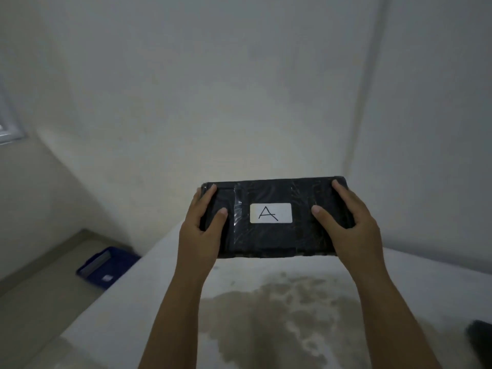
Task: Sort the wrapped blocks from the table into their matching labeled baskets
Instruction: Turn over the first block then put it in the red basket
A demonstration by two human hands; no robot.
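Black wrapped block [274, 235] held up above the table [133, 296], long side level, broad face toward the camera, white label [270, 213] marked "A" at centre. Blue basket [106, 265] on the floor at 8 o'clock, well apart, contents unclear.

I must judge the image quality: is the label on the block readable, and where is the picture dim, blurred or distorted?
Head view: dim, flat light overall; the white label on the block reads a clear "A"; small glare streaks on its wrap; the blue basket at the left is soft, its label unreadable; the dark object at the right edge is blurred; wide-angle bending tilts the wall lines.
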